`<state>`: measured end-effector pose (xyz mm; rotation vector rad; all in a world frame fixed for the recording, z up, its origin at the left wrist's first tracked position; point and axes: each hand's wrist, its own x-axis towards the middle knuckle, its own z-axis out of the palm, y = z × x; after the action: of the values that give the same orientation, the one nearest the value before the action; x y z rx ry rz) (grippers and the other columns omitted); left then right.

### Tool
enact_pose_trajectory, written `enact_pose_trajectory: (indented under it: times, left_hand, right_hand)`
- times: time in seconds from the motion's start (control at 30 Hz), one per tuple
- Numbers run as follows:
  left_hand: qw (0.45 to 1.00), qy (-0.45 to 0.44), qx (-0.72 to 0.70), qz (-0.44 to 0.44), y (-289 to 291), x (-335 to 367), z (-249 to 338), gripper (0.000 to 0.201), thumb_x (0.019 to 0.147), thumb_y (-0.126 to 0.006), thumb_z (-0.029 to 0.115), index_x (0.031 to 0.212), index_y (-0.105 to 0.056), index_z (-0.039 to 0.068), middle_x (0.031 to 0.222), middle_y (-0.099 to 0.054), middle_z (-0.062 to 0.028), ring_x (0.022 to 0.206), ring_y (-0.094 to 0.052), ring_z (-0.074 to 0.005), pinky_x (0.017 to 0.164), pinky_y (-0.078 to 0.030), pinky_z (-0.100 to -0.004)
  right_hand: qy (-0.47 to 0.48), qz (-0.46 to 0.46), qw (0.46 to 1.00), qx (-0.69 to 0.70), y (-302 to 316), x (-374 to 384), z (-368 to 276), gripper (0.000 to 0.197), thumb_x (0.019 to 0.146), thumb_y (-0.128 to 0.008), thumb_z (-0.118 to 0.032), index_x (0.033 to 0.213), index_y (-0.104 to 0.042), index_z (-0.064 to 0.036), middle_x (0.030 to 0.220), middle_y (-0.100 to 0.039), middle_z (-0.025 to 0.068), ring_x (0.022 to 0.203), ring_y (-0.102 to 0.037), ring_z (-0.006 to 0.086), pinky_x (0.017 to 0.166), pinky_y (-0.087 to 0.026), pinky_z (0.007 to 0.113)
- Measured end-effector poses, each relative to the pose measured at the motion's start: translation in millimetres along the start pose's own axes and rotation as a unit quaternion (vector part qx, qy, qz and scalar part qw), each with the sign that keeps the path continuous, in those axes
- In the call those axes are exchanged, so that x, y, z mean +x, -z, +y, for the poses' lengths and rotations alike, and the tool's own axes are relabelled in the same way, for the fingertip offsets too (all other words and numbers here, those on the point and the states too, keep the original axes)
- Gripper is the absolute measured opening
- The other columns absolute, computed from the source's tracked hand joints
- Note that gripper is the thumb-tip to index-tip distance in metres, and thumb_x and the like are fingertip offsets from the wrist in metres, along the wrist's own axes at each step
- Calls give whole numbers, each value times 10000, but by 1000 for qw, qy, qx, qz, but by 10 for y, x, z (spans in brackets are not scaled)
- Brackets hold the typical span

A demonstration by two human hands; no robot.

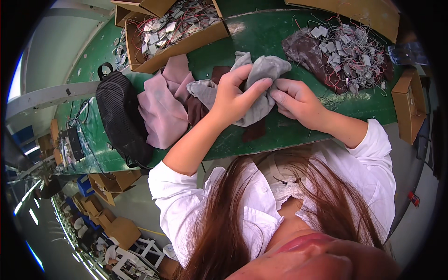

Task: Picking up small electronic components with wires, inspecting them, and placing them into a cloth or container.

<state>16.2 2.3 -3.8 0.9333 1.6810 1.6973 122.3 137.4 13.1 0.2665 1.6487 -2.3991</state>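
Observation:
Both my hands hold a crumpled grey cloth [268, 68] above the green table. My left hand [239, 93] pinches it between thumb and fingers from the left. On the other side my right hand [297, 101] is closed on the cloth's right edge, thumb against the curled fingers. A further grey flap [204, 91] shows left of my left hand. Dark brown cloth [196, 111] lies partly under it, beside a pink cloth [161, 109]. Whether anything is wrapped inside the grey cloth is hidden.
A cardboard box [182, 44] full of small silver wired pieces stands at the back left. More wired pieces [350, 58] lie heaped on a dark cloth at right. A black mesh bag [122, 116] sits at left. Another open box [409, 106] is at the right edge.

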Motion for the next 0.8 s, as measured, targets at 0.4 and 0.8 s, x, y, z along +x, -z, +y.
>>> enact_pose_trajectory:
  times: [0.4, 0.8]
  left_hand:
    - [982, 87, -154, 64, 26, 27, 90, 492, 908, -267, 335, 911, -575, -48, 773, -592, -46, 655, -521, -82, 607, -408, -201]
    - [998, -21, 56, -27, -53, -1, 46, 232, 815, -527, 194, 790, -549, -36, 576, -438, 2, 564, -367, -63, 493, -329, -234]
  right_hand:
    - [282, 115, 839, -450, 43, -20, -8, 100, 778, -539, -115, 767, -493, -26, 547, -478, 98, 436, -480, 221, 417, -376, 308]
    - [342, 107, 700, -617, 59, -12, 13, 112, 698, -583, -97, 703, -479, -54, 533, -485, 50, 447, -512, 209, 389, -407, 294]
